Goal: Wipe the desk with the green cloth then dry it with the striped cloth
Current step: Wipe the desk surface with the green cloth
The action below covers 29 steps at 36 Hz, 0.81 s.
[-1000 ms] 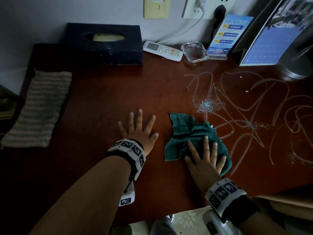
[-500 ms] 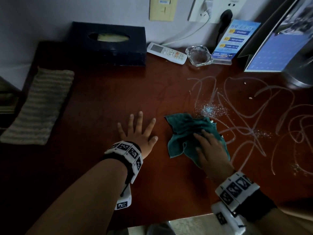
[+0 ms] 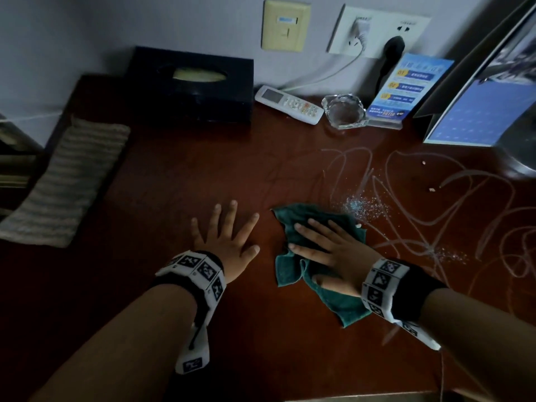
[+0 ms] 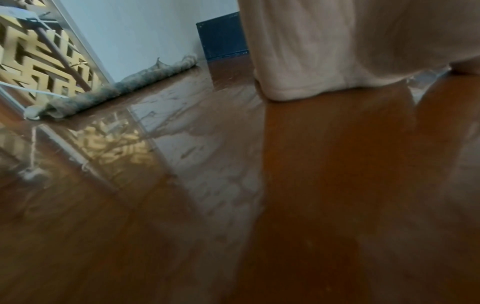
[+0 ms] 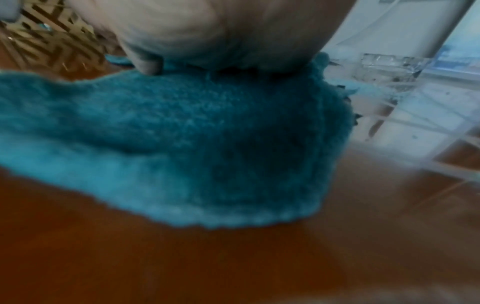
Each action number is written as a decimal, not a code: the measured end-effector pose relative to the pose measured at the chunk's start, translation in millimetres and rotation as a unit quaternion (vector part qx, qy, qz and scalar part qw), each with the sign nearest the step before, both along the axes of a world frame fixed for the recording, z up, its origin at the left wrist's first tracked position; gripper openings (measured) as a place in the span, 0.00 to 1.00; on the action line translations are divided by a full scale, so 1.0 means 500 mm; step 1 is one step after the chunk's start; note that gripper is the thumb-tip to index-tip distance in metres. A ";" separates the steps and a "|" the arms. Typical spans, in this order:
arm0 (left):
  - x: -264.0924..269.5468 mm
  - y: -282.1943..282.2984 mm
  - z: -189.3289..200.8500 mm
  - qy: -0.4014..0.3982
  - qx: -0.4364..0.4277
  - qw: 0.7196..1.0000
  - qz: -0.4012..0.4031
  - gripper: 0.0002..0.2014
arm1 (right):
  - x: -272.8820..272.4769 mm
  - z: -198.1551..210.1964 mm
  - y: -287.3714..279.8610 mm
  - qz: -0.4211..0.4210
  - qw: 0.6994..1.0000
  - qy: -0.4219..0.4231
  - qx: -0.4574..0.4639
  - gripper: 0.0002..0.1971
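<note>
1. Counter (image 3: 179, 175): the dark red-brown top has open surface between the two hands and the back row of things. The near edge runs just behind the wrists.
2. Back row, along the wall: black tissue box (image 3: 191, 85), white remote control (image 3: 290, 104), glass ashtray (image 3: 343, 110), blue leaflet stand (image 3: 406, 88).
3. Striped cloth (image 3: 63, 184): folded, lying along the far left edge of the counter, well apart from both hands.
4. Residue: pale looping streaks (image 3: 464, 204) and a patch of sparkling grains (image 3: 359, 206) lie right of the green cloth (image 3: 304, 274), the grains just beside its far edge.
5. Change: half a second ago the right hand (image 3: 333, 253) pointed up over the cloth; it now lies turned, fingers pointing left, with the cloth's lower corner trailing toward the near edge. The left hand (image 3: 229, 242) has not shifted.
6. Right hand: flat, fingers extended, pressing the green cloth to the counter; no fingers curl round it.
7. Left hand: released, fingers spread, palm resting on bare counter, just left of the cloth and not touching it.
</note>
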<state>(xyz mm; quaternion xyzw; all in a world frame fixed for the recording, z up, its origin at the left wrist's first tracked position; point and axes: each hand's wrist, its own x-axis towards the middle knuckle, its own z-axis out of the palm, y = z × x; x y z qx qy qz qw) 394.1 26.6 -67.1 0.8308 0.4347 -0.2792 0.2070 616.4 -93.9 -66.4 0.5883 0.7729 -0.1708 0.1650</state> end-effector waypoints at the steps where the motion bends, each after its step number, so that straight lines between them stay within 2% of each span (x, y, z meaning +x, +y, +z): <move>1: 0.001 0.000 -0.001 0.000 0.002 1.000 0.000 0.30 | 0.003 -0.005 0.002 0.002 1.000 -0.003 0.003 0.37; 5: 0.001 0.000 0.000 0.004 0.002 1.000 0.002 0.30 | 0.005 -0.012 0.013 -0.005 1.000 -0.005 0.017 0.39; 21: 0.005 -0.006 0.015 0.016 0.001 1.000 -0.016 0.30 | -0.021 -0.018 0.069 -0.123 0.992 -0.006 0.000 0.38; 27: 0.021 0.004 0.035 0.026 0.098 0.991 -0.091 0.31 | -0.031 -0.023 0.087 -0.184 0.983 0.012 0.003 0.37; 29: 0.034 0.008 0.033 0.008 0.112 0.990 -0.083 0.31 | -0.030 -0.026 0.100 -0.204 0.979 0.015 0.007 0.36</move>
